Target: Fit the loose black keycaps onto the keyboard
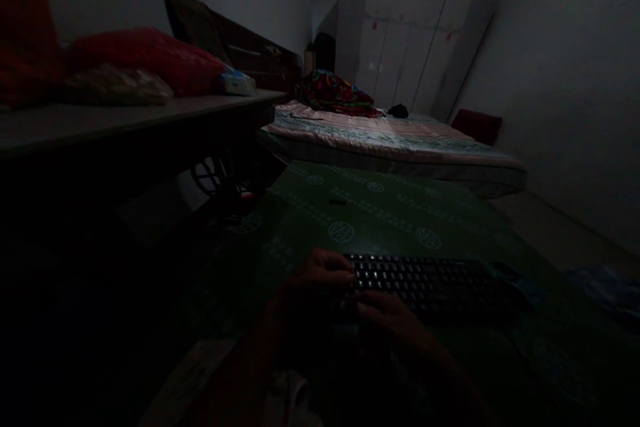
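A black keyboard (430, 283) lies on a table with a green printed cover (385, 213). At its left end is my left hand (320, 273), fingers curled together against the edge and the nearest keys. My right hand (385, 312) is just below and to the right, at the lower left corner of the keyboard. Its fingers are bent and pressed together; deep shadow hides whatever is between them. Beyond the keyboard, a small dark object (337, 201) rests on the green cover, too dim to name.
A dark object, perhaps a mouse (520, 287), is by the keyboard's right end. To the left, a higher table (200, 105) carries red bags (150, 57) and a small box (237, 82). A bed (400, 140) stands behind the green table, with white wardrobes (400, 47) beyond.
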### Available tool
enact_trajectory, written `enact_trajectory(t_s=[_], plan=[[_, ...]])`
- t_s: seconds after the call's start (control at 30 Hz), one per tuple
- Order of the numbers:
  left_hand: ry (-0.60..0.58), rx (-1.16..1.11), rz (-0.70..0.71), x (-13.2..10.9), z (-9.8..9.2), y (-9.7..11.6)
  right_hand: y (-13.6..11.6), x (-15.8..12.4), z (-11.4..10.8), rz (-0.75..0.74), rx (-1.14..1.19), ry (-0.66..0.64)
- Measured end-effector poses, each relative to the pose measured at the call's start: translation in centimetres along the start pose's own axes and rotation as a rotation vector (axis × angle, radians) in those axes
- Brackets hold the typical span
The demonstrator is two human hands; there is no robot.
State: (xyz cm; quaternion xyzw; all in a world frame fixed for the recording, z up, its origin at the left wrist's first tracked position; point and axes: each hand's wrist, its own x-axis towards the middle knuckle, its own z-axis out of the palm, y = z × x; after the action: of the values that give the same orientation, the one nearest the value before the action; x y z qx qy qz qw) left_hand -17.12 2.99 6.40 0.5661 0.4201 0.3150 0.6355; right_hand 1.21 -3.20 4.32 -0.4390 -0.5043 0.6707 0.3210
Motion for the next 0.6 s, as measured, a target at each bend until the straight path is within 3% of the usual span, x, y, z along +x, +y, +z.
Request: enact_trajectory(t_s=[0.1,0.2,0.37,0.6], plan=[[0.182,-0.063,0.022,0.3,0.1,0.2,-0.8,0.0,-1.5,-0.072,0.102,0.104],[0.293,-0.133,0.062,0.5,0.4,0.4,-1.9,0.2,-2.8,-0.115,0.198,0.182],[0.358,-0.206,0.078,0.7,0.8,0.5,-2.9,0.8,-3.3,-0.236,0.271,0.15],[0.383,-0.231,0.098,0.8,0.6,0.4,-1.8,1.0,-2.4,-0.385,0.405,0.152]])
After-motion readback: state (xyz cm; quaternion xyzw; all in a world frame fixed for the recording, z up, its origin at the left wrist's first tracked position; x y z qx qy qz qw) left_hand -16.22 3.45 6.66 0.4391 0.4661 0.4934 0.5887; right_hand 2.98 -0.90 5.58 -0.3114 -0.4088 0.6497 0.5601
